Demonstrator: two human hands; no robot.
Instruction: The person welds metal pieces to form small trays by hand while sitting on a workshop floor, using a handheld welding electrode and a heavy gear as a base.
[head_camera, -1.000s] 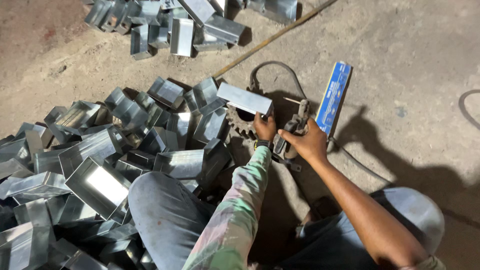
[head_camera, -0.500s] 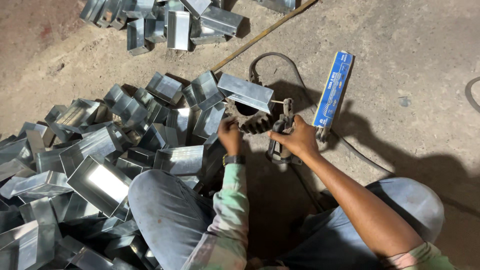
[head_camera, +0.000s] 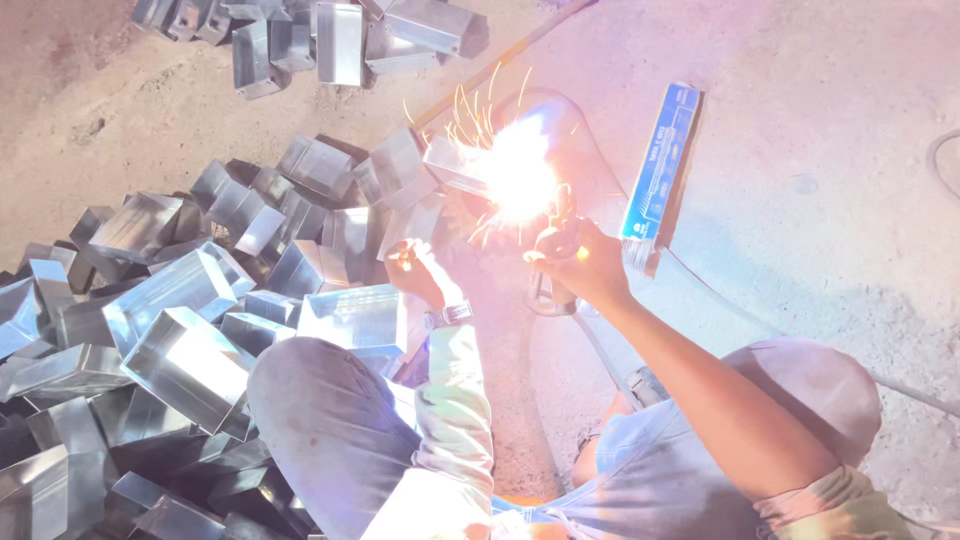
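Right hand (head_camera: 580, 262): fingers closed round a welding electrode holder (head_camera: 553, 290), gripped firmly, wrist bare. Its tip meets a bright white arc (head_camera: 518, 175) with orange sparks flying up and left; glare washes out whatever is directly under the arc.

Left hand (head_camera: 418, 272): fingers curled loosely, lying near the floor just left of the arc; whether it pinches anything cannot be told through the glare. A wristwatch (head_camera: 449, 315) sits on that wrist, above a patterned light sleeve.

Rectangular galvanised sheet-metal box section (head_camera: 455, 165) lies at the arc's left edge, touching the glow.

A long blue electrode packet (head_camera: 661, 165) lies on the concrete floor (head_camera: 830, 200) just right of the right hand. A cable (head_camera: 590, 345) runs from the holder back toward the person's knee.

A heap of similar metal box sections (head_camera: 180, 310) covers the floor to the left; a second, smaller heap (head_camera: 320, 35) sits at the top edge, well apart.
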